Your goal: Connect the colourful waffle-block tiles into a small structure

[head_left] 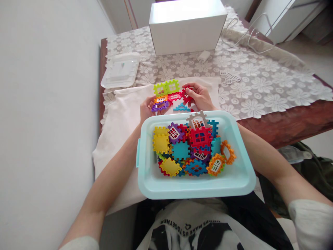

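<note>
Past the far rim of the tub, my left hand (147, 108) grips a joined group of interlocking building tiles by its left side. Green window tiles (166, 88) form the far part of that group, with an orange tile (161, 99), a purple tile (160, 106) and a red tile (174, 96) nearer me. In my right hand (199, 96) is a separate-looking red tile (186, 95), pinched at the group's right end; whether it is joined there I cannot tell. Just beneath lies a blue triangular tile (182, 107) on the white cloth.
A light-blue tub (195, 191) heaped with tiles (181, 150) sits close to my body. The white cloth (122, 114) covers the table's near part. Behind are a white box (186, 34), a white tray lid (121, 74), a small white adapter (204, 56) and white window inserts (229, 77).
</note>
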{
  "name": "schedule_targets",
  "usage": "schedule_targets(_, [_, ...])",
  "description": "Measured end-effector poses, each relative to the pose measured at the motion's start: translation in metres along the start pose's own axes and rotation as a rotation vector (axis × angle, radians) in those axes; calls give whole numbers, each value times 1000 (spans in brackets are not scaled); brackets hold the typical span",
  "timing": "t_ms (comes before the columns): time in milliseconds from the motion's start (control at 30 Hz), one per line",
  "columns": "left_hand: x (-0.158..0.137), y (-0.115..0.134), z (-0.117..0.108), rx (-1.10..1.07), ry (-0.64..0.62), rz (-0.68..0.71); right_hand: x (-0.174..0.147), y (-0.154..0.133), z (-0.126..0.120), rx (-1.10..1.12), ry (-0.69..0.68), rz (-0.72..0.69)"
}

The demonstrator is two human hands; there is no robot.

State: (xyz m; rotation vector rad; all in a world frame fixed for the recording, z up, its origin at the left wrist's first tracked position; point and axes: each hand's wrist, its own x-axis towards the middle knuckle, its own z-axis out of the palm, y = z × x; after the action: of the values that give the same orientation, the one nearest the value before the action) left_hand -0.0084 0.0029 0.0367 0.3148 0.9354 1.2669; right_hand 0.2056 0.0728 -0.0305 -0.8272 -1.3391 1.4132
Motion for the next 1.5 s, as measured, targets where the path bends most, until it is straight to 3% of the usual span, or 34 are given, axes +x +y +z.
schedule_targets(167, [3, -3, -4, 35, 28, 2, 0, 1, 0, -5, -7, -1])
schedule_targets(500, [10, -16, -11, 43, -149, 120, -1, -3, 1, -22, -7, 42])
schedule_targets(833, [12, -15, -11, 32, -185, 167, -7, -7, 5, -86, -39, 47])
schedule_targets(1100, [15, -16, -13, -2, -179, 243, -8, -6, 6, -127, -102, 1])
schedule_targets(1300, [10, -14, -7, 20, -71, 253, -7, -7, 7, -160, -137, -31])
schedule_targets(1500, [14, -17, -11, 39, -118, 304, -7, -7, 7, -180, -128, -22])
